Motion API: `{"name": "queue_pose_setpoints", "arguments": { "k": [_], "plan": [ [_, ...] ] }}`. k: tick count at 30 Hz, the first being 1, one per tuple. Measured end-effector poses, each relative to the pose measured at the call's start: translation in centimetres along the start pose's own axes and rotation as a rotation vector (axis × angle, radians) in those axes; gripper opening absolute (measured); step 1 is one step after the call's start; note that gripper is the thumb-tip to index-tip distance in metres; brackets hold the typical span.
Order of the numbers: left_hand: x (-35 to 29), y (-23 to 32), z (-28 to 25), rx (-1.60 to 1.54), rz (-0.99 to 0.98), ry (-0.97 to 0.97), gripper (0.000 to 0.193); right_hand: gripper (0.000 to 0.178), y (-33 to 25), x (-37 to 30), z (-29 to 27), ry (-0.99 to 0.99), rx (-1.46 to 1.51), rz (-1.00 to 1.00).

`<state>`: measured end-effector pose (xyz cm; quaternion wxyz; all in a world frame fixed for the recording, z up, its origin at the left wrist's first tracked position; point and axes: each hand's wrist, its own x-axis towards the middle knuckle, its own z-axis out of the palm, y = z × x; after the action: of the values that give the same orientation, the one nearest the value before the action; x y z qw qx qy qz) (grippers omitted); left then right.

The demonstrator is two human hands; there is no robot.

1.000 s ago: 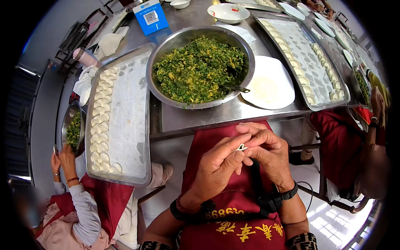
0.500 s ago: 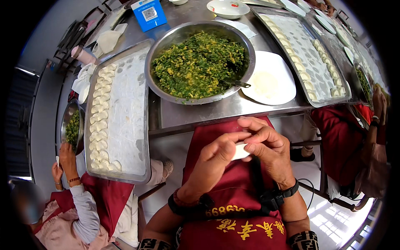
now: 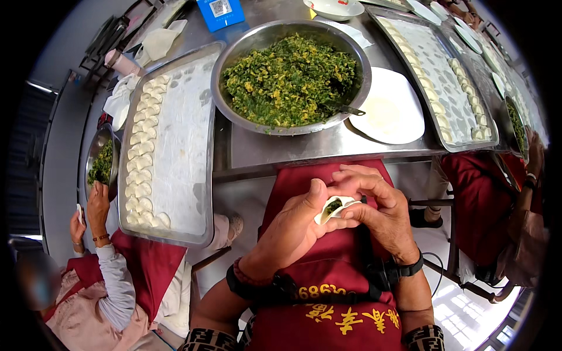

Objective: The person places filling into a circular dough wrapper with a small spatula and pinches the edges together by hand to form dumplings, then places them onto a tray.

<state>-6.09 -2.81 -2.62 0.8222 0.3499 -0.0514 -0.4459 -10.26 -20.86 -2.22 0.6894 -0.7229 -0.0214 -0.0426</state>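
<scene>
Over my red apron, both my hands hold a partly folded dumpling [image 3: 332, 206]. Its white wrapper gapes on the left, showing dark green filling. My left hand [image 3: 295, 225] supports it from below with the fingers, its thumb raised off the dough. The thumb and fingers of my right hand [image 3: 380, 213] pinch the wrapper's right end. Beyond them on the metal table stands a large steel bowl [image 3: 257, 124] of chopped green and yellow filling [image 3: 287, 82], a utensil handle [image 3: 351, 110] sticking out at its right.
Left of the bowl, a metal tray [image 3: 184, 158] carries a row of finished dumplings [image 3: 140, 149]. A white plate [image 3: 410, 120] sits right of the bowl, then another dumpling tray [image 3: 439, 76]. A blue sign [image 3: 228, 16] stands behind. Co-workers' hands [image 3: 96, 207] work at both sides.
The dumpling has turned and its wrapper now gapes, so the filling shows. My left thumb has lifted away from it. The whole view has shifted slightly.
</scene>
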Motion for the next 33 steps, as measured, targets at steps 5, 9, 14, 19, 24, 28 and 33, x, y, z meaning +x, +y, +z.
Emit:
{"name": "queue_pose_setpoints", "arguments": {
  "k": [5, 9, 14, 19, 24, 28, 33],
  "plan": [
    [0.4, 0.3, -0.3, 0.012, -0.030, -0.060, 0.073, 0.026, -0.1, 0.0, -0.2, -0.072, -0.180, -0.066],
    [0.4, 1.0, 0.3, -0.012, -0.067, -0.036, 0.075, 0.023, 0.4, -0.3, -0.1, -0.063, -0.157, -0.088],
    [1.0, -0.6, -0.4, -0.297, -0.084, 0.062, 0.076, 0.016, 1.0, -0.6, 0.8, 0.049, -0.043, -0.134],
    [1.1, -1.5, 0.1, -0.424, -0.037, 0.108, 0.076, 0.013, 1.0, -0.6, 1.0, 0.091, -0.088, -0.058],
    [0.8, -1.4, -0.2, -0.343, -0.022, 0.108, 0.075, 0.016, 0.9, -0.4, 0.7, 0.056, -0.179, -0.046],
    [0.8, -1.4, -0.5, -0.222, -0.076, 0.105, 0.077, 0.017, 1.5, -0.7, 0.5, 0.017, -0.129, -0.068],
    [0.9, -1.5, -1.4, -0.102, -0.059, 0.003, 0.076, 0.025, 0.3, -0.3, 1.1, -0.007, -0.148, 0.001]
  ]
}}
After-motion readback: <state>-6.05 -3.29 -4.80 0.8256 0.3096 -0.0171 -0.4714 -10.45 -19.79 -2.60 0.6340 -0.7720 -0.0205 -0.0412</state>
